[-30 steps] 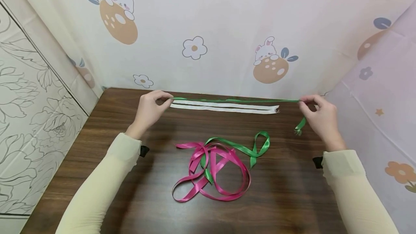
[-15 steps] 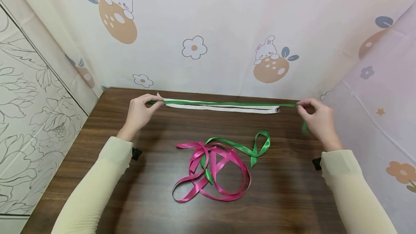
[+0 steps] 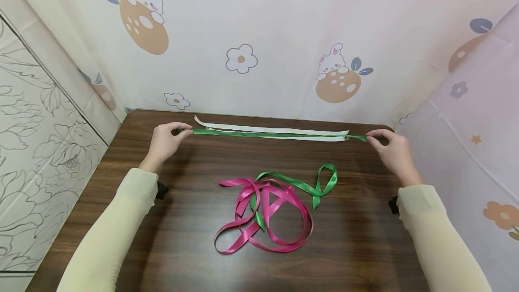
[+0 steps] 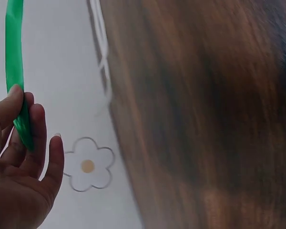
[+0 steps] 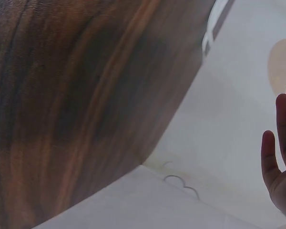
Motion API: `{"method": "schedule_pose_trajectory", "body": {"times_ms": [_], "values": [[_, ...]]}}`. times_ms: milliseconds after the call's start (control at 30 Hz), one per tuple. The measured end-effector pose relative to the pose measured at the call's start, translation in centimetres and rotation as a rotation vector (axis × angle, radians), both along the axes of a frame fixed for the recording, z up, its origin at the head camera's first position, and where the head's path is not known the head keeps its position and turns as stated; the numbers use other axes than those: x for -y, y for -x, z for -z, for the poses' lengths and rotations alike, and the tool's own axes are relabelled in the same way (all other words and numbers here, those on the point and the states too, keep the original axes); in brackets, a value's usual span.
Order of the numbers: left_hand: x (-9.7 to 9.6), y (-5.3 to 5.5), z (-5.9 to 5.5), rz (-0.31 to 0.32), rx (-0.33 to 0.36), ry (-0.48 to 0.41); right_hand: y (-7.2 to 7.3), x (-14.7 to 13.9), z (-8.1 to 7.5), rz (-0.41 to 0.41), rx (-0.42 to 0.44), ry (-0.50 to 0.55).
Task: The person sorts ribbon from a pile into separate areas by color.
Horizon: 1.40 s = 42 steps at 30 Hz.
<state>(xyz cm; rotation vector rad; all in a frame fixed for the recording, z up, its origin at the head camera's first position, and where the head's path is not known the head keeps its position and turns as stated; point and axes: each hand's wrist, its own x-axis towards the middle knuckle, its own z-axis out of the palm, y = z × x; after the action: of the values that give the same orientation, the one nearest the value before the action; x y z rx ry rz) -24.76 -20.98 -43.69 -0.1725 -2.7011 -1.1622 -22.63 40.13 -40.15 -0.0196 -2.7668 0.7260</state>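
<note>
A green ribbon [image 3: 243, 134] is stretched sideways between the two hands near the table's back edge. Its left end is pinched by the left hand [image 3: 163, 144]; in the left wrist view a short tail of the ribbon [image 4: 14, 52] hangs past the thumb and the other fingers are spread. The right hand [image 3: 392, 151] pinches the other end. Only part of the right hand [image 5: 282, 167] shows at the edge of the right wrist view, its ribbon out of sight there. Two white ribbons [image 3: 279, 130] lie lengthwise behind and under the green one, which overlaps the nearer strip.
Mid-table lies a loose tangle of pink ribbon [image 3: 301, 213] with another green ribbon [image 3: 289, 181] looped through it. The dark wooden table [image 3: 194, 265] meets a printed curtain [image 3: 279, 21] at the back, with more cloth on both sides.
Both hands have come nearer the person, the left also shifting left. The stretched green ribbon has moved from behind the white ribbons to over the nearer one, uncovering a curled white end.
</note>
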Motion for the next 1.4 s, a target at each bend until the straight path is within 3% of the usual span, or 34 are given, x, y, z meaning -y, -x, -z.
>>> {"method": "schedule_pose_trajectory", "body": {"times_ms": [200,433,800,1400], "values": [[0.6,0.7,1.2,-0.008,0.052,0.001,0.6,-0.4,1.3,0.002,0.091,-0.018],[0.7,1.6,3.0,-0.013,0.081,0.015,1.4,-0.6,3.1,-0.027,0.131,-0.021],[-0.1,2.7,4.4,-0.022,0.105,0.061,2.4,-0.5,4.8,-0.021,0.227,-0.02],[-1.1,3.4,5.0,-0.051,0.138,0.131,3.8,-0.7,6.9,0.02,0.343,-0.102]]}}
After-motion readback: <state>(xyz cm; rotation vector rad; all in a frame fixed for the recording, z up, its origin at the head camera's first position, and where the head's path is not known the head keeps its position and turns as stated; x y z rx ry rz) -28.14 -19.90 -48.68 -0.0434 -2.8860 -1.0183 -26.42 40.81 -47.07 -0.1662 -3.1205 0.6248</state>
